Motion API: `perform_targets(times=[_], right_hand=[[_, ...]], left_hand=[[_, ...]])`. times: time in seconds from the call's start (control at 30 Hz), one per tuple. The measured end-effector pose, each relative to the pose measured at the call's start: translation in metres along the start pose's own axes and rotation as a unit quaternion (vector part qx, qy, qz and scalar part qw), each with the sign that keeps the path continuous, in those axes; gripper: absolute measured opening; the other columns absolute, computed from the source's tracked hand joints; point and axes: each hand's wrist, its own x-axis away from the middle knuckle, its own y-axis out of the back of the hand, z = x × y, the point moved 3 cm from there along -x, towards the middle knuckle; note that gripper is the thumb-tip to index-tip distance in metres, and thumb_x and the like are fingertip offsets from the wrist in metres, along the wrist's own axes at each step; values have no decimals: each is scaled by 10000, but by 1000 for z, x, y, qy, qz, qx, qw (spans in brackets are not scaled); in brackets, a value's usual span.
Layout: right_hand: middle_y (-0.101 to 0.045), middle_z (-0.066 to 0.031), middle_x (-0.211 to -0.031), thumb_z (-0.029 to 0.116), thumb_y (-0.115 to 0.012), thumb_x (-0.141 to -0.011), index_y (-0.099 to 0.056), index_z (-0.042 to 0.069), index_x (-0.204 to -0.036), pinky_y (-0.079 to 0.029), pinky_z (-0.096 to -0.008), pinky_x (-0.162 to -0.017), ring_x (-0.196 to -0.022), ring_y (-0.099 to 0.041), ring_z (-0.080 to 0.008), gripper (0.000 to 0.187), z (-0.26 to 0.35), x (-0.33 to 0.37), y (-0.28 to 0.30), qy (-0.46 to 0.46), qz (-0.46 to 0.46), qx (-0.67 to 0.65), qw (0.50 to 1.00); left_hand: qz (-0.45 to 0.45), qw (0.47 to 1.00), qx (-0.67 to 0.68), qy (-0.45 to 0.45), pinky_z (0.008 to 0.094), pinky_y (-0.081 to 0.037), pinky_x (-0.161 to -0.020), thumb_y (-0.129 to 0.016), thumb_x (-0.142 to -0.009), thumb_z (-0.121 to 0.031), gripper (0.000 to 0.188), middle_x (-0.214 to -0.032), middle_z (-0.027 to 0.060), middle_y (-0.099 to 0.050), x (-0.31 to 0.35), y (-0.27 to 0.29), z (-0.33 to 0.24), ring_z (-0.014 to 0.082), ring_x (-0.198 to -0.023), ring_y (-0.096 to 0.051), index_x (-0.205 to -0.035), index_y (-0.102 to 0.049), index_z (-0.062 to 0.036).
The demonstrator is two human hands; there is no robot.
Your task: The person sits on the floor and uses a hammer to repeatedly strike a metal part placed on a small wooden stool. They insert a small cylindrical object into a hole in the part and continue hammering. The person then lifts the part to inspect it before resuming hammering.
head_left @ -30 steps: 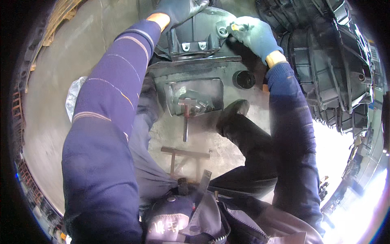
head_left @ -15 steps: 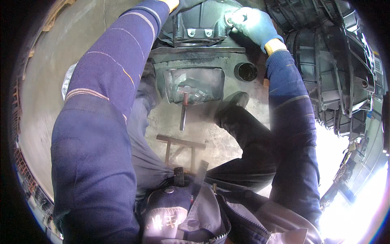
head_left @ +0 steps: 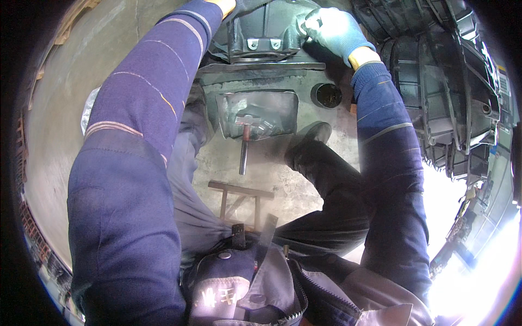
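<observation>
Listing the head view, upper edge first. Black metal casting (head_left: 253,24), ribbed, with two pale, drilled lugs on its near side: at top centre, partly cut off by the picture's edge, just beyond a long, dark, flat strip (head_left: 266,67). Left hand (head_left: 250,5), in a dark grey glove: at the top edge by the casting's left part, mostly out of view; cannot tell how far open or whether gripping anything. Right hand (head_left: 334,32), in a pale blue knitted glove: at the casting's right side, fingers partly curled toward its edge; cannot tell, for glare, whether pinching a small piece there.

Nearer, on the grey concrete floor (head_left: 293,198): shallow rectangular grey tray (head_left: 284,101) with small shiny pieces inside, too blurred to identify. Hammer (head_left: 244,155) with a reddish-brown and dark handle: head over the tray, handle pointing back toward the wearer. Black, round, open-topped cylinder (head_left: 326,96): right of the tray, apart from it. Brown frame (head_left: 241,189) with a crossbar and two legs: between the wearer's legs. At far right: large, black, ribbed housings (head_left: 429,92), piled high. At left, beside the sleeve: crumpled clear plastic (head_left: 88,111).
</observation>
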Motion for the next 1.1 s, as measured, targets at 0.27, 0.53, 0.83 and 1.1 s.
perform_targets(times=[0.27,0.53,0.83,1.1], right_hand=[[-743,-157,-1082,433,-529,-1010,-745,121,-1090,-559,-441,-886,-999,-697,-361,388,8,-4,9,9,40,23,999],[-747,-183,-1034,392,-671,-931,-742,98,-1098,-574,-451,-845,-941,-712,-381,346,5,17,4,-31,-41,-98,994],[-727,-238,-1018,445,-666,-950,-679,24,-1190,-546,-500,-826,-967,-684,-479,485,161,209,-181,-428,74,-348,831],[-704,-239,-1182,587,-779,-810,-673,21,-1224,-512,-445,-970,-1153,-654,-397,709,340,277,-265,-456,256,-540,660]], left_hand=[[-1,1000,10,-13,525,-509,-910,-413,-1026,-586,715,-940,289,-720,1,0,0,450,-961,-706,-884,-780,10],[0,999,17,-37,531,-507,-904,-418,-1030,-578,686,-966,284,-720,3,4,-2,456,-974,-695,-915,-780,-7],[27,999,-30,-35,520,-508,-870,-396,-1020,-634,712,-966,284,-713,-12,-11,7,466,-938,-686,-1009,-768,-27],[34,998,-40,-23,509,-511,-895,-381,-993,-729,794,-993,291,-701,-20,-19,18,486,-1009,-665,-1002,-778,-42]])
